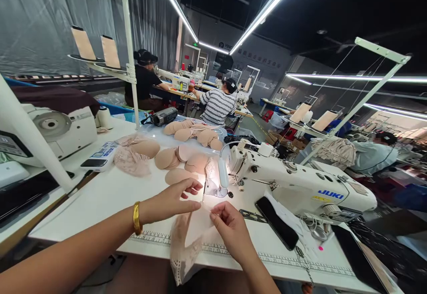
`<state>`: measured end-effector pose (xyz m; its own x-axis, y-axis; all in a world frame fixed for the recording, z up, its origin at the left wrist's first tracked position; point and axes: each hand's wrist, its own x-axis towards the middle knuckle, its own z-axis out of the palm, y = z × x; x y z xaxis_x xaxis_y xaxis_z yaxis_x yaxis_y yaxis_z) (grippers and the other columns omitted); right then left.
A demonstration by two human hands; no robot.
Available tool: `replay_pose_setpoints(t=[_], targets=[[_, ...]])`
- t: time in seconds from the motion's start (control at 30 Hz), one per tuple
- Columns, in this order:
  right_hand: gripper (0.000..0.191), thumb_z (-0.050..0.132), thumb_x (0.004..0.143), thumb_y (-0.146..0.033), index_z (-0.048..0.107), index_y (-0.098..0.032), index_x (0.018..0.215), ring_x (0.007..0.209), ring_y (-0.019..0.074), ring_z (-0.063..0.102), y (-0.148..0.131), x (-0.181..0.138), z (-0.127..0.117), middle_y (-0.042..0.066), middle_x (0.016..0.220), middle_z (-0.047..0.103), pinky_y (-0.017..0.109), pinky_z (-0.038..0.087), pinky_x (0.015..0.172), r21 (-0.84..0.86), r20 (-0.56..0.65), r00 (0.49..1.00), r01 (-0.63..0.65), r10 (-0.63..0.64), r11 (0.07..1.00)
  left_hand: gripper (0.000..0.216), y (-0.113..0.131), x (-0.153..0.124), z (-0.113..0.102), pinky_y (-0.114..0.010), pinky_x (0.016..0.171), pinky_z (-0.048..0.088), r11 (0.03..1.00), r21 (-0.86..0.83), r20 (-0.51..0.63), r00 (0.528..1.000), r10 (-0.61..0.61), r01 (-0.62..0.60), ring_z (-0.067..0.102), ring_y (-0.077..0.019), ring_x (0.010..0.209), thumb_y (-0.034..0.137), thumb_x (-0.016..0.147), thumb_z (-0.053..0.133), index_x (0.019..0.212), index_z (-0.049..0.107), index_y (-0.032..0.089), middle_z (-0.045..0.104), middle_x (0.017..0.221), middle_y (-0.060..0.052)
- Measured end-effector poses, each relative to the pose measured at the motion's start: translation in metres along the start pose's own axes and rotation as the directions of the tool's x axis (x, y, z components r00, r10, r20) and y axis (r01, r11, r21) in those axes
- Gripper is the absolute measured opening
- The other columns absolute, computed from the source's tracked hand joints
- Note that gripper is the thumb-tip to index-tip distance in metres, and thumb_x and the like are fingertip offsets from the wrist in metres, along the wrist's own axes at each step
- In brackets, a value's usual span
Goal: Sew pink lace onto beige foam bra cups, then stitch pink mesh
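Well, my right hand (231, 225) pinches the beige lace strip (180, 251) between thumb and forefinger; it drapes over the white table's (110, 209) front edge. My left hand (170, 201), fingers parted from thumb, hovers near the JUKI sewing machine (296, 189).

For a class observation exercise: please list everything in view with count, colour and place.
JUKI sewing machine: one, white, right
Lace fabric: several pieces, pale pink, centre and left
Oval pads: many, beige, centre
Phone: one, black, below the machine
Thread cones: several, mostly peach, left and right
Camcorder: one, dark, left of centre
Near table: one, white, foreground
Ruler strip: one, white, near edge
Co-workers: at least three, variously dressed, background
Curtain: one, grey, upper left
Ceiling lights: several, white, overhead
Bracelet: one, gold, lower left
Left hand: one, bare, lower centre
Right hand: one, bare, pinching lace fabric
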<state>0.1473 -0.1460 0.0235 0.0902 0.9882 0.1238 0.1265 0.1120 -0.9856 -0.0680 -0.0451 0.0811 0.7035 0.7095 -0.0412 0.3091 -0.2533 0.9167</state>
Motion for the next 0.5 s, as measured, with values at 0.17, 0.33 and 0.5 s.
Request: replay_pose_setpoints(t=[0.17, 0.33, 0.5], targets=[[0.017, 0.059, 0.098, -0.026, 0.069, -0.022, 0.085, 0.071, 0.0168, 0.059, -0.038, -0.026, -0.001, -0.001, 0.076, 0.066, 0.027, 0.044, 0.069, -0.347, 0.229, 0.957, 0.249, -0.176, 0.904, 0.068, 0.011, 0.0, 0.005, -0.042, 0.104, 0.045, 0.989, -0.003, 0.429, 0.893, 0.137, -0.15, 0.057, -0.0353, 0.125, 0.038, 0.061, 0.09, 0.123, 0.065, 0.027, 0.066, 0.131, -0.006], [0.013, 0.057, 0.1, -0.02, 0.069, -0.025, 0.098, 0.07, 0.0189, 0.066, -0.043, -0.032, -0.013, 0.003, 0.082, 0.072, 0.028, 0.049, 0.063, -0.573, 0.262, 0.859, 0.505, -0.44, 0.645, 0.027, 0.001, 0.002, 0.01, -0.024, 0.054, 0.033, 0.986, 0.097, 0.427, 0.901, 0.079, -0.133, 0.048, -0.0152, 0.064, 0.029, 0.069, 0.077, 0.081, 0.054, 0.022, 0.053, 0.072, 0.006], [0.044, 0.055, 0.098, -0.004, 0.063, -0.029, 0.133, 0.083, 0.0231, 0.073, -0.031, -0.012, -0.009, 0.008, 0.102, 0.079, 0.034, 0.056, 0.069, -0.694, 0.185, 0.628, 0.628, -0.756, 0.352, 0.014, 0.01, -0.002, -0.012, -0.029, 0.057, 0.028, 0.697, 0.523, 0.14, 0.856, 0.498, -0.491, 0.042, -0.0154, 0.063, 0.017, 0.088, 0.057, 0.081, 0.046, 0.022, 0.05, 0.071, 0.004]])
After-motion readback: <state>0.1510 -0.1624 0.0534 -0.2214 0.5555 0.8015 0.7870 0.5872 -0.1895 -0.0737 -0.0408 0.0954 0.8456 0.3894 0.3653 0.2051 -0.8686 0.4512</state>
